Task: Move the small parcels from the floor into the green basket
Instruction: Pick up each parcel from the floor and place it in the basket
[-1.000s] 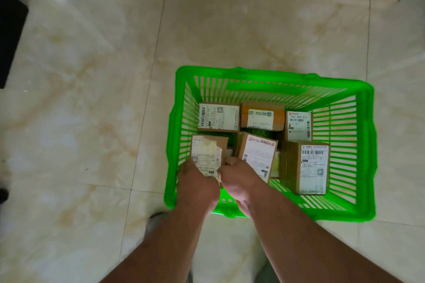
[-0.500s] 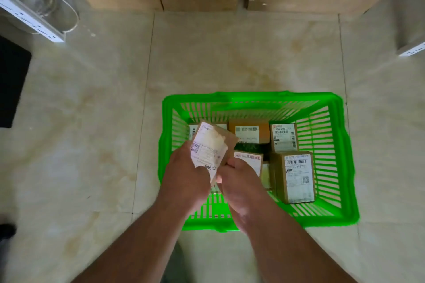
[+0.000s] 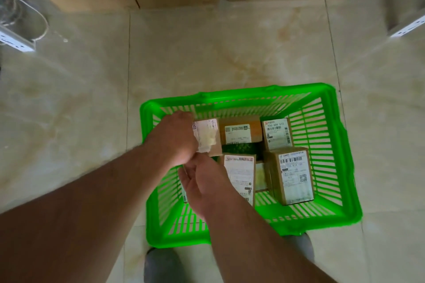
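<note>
Placing now: the left hand [image 3: 177, 135] is closed around a small parcel [image 3: 208, 136] with a crumpled white label, over the far left corner inside the green basket [image 3: 326, 220].
Right hand: the right hand [image 3: 204, 185] is loosely open and holds nothing, above the near left part of the basket.
Risk: if released from this height, the parcel could land tilted on the orange box [image 3: 240, 131] just beside it, I think.
Second risk: the loose label may tear if the fingers drag on it.
Basket contents: the orange box, a box at the far right [image 3: 277, 133], a tall box [image 3: 293, 176] and a flat parcel [image 3: 240, 177].
Floor: no small parcels visible on the tiles [image 3: 207, 57].
</note>
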Action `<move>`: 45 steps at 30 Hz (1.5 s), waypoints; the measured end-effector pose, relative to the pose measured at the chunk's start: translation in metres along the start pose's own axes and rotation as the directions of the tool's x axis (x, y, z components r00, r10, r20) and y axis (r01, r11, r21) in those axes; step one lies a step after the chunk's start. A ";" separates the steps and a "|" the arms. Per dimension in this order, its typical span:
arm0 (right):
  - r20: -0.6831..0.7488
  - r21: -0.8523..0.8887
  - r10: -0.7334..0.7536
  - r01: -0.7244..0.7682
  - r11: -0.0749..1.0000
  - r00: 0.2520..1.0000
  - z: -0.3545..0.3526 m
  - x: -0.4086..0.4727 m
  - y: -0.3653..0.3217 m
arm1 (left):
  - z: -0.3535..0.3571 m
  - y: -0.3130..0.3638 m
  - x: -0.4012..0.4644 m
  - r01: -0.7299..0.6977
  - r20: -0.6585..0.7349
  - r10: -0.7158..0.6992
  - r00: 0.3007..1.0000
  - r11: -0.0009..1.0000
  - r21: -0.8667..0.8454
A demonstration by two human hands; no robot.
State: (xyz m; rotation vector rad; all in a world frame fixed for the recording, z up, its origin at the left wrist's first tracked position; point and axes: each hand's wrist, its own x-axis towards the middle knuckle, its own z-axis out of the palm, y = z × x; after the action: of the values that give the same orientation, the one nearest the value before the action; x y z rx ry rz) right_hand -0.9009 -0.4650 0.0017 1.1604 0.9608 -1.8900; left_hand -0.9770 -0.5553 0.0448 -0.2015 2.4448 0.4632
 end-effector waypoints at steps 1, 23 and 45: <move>0.005 0.005 0.007 -0.007 1.000 1.000 0.000 0.003 0.001 | 0.001 -0.002 0.002 -0.004 0.006 0.004 1.000 1.000 0.010; -0.010 -0.098 0.029 -0.030 0.995 1.000 0.012 0.016 -0.005 | 0.026 -0.012 0.008 0.033 0.009 -0.032 0.999 0.982 -0.188; -0.239 -0.779 -0.076 -0.145 0.610 0.968 -0.119 -0.025 -0.043 | 0.126 0.028 -0.071 0.363 0.326 -0.189 0.926 0.677 -0.641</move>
State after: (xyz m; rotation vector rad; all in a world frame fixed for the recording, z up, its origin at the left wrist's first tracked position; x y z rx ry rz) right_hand -0.8822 -0.3373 -0.0043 0.8322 1.6797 -1.0309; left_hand -0.8574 -0.4798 0.0038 -0.7813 1.8491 1.1827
